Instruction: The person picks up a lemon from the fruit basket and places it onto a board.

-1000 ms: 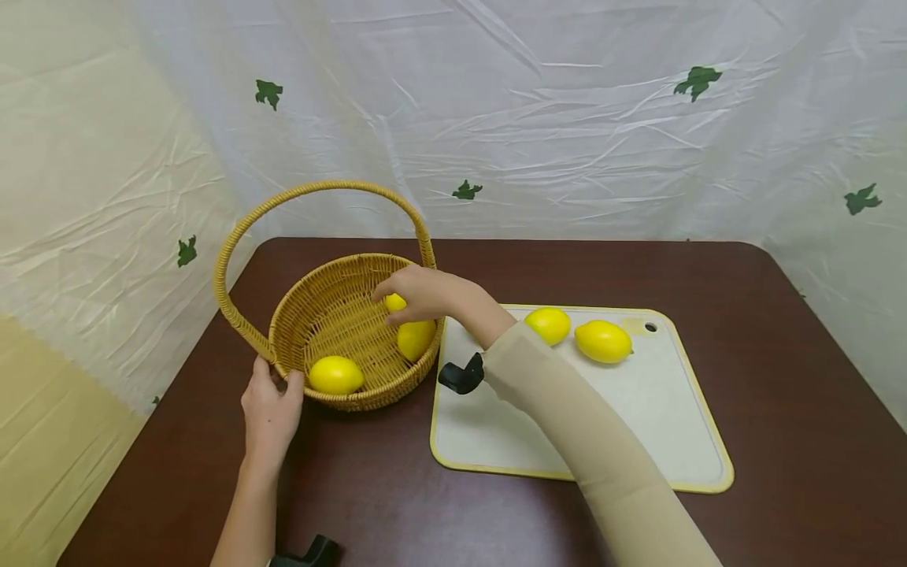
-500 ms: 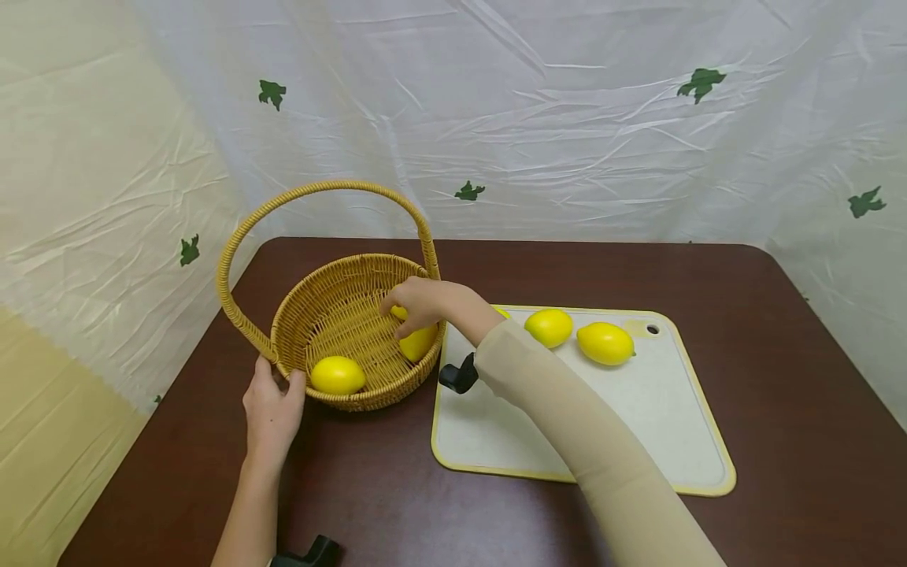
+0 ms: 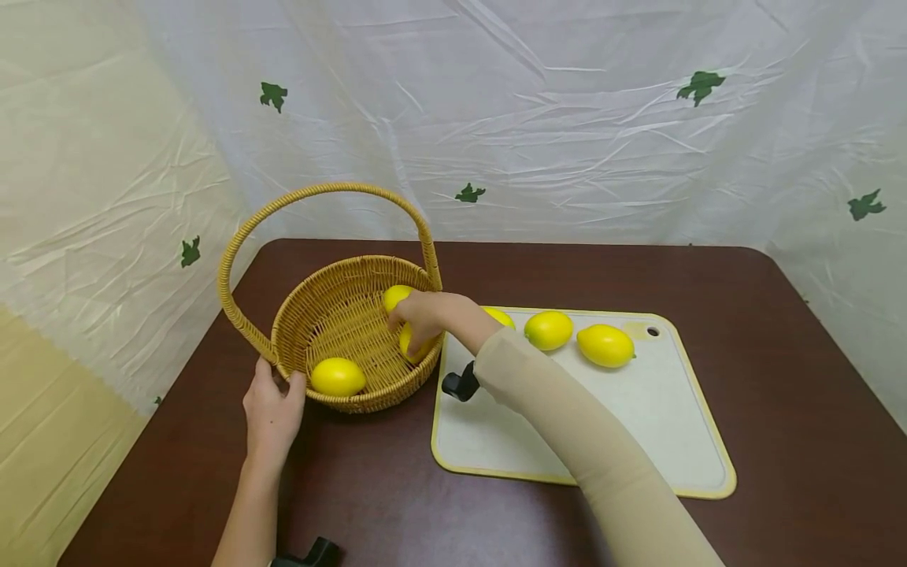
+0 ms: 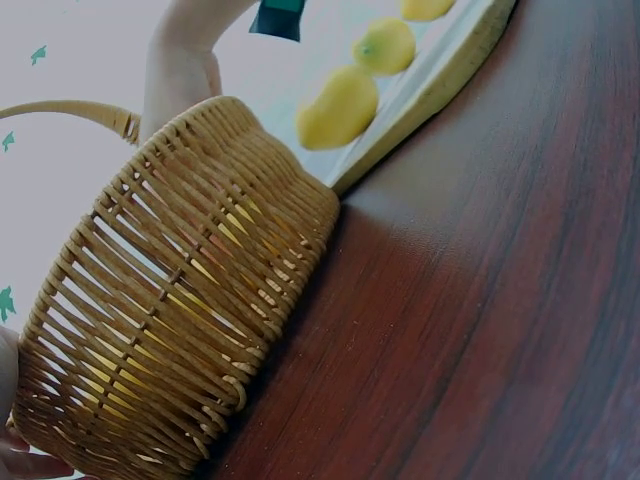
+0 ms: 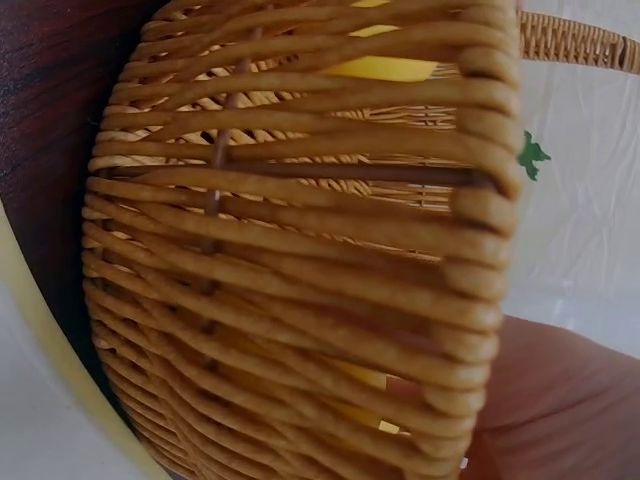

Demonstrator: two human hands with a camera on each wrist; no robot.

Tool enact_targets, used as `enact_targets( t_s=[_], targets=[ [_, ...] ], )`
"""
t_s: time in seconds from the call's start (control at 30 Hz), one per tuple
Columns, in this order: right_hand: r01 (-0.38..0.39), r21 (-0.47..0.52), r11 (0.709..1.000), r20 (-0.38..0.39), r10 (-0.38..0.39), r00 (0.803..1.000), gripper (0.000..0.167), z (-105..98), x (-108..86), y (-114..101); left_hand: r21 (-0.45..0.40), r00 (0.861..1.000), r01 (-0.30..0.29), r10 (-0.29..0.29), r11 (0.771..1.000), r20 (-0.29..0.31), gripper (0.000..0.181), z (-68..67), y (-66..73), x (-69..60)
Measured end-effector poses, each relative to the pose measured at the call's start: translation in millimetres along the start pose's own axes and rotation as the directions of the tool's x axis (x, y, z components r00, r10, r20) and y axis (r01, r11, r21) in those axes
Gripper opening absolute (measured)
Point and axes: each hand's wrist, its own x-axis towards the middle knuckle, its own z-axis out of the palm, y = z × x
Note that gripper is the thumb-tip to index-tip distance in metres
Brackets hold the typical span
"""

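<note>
A round wicker basket [image 3: 354, 272] with a tall handle stands at the left of the table. My left hand [image 3: 272, 413] grips its near-left rim by the foot of the handle. My right hand [image 3: 423, 315] reaches over the right rim into the basket, its fingers curled about a lemon [image 3: 407, 343] that it partly covers. Another lemon [image 3: 397, 296] lies just behind that hand, and one more lemon [image 3: 338, 377] rests at the front of the basket. In the right wrist view, the basket wall [image 5: 300, 220] hides most of the fingers.
Right of the basket lies a white cutting board [image 3: 638, 417] with a yellow edge. Along its back are a lemon [image 3: 549, 330], another lemon [image 3: 605, 345] and a third lemon [image 3: 500, 316] half behind the right forearm. A pale curtain [image 3: 567, 157] hangs behind the table.
My right hand has shifted from the rear lemon in the basket toward me, onto the lemon in front of it. The rear lemon now shows more. My left hand keeps its hold.
</note>
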Motion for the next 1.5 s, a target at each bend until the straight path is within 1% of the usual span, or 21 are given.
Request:
enact_targets(
  t_s=[0.13,0.23,0.53,0.73,1.03,1.37,1.5],
  targets=[
    [-0.029,-0.025,0.999,0.041,0.03,0.999,0.055,1.9,-1.8,-1.0,-0.001,1.0,0.008,-0.008,1.0,0.006,0.044,-0.1,0.4,-0.4],
    [-0.028,-0.059,0.998,0.057,0.032,0.998,0.054,3.1,-2.2,-1.1,0.0,1.0,0.011,-0.011,1.0,0.007,0.044,-0.1,0.5,-0.7],
    [-0.026,-0.105,0.994,0.05,0.031,0.998,0.052,7.8,0.2,-0.7,0.002,1.0,0.009,-0.009,1.0,0.006,0.043,0.4,-0.3,-1.2],
    [0.01,-0.129,0.992,0.022,-0.007,1.0,0.051,8.9,1.8,0.5,0.002,1.0,0.011,-0.011,1.0,0.002,0.043,-0.1,-0.1,-1.5],
    [0.083,-0.115,0.99,-0.035,-0.087,0.996,0.05,9.0,1.2,3.3,0.003,1.0,0.017,-0.017,1.0,-0.004,0.043,0.0,0.2,-0.8],
    [0.174,-0.079,0.982,-0.1,-0.182,0.978,0.048,8.4,-0.5,6.1,-0.006,1.0,0.009,-0.009,1.0,0.002,0.043,-0.4,1.3,0.0],
    [0.21,-0.07,0.975,-0.137,-0.218,0.966,0.048,6.9,-3.1,6.9,-0.01,1.0,0.009,-0.009,1.0,0.008,0.043,-0.7,1.2,0.1]
  ],
)
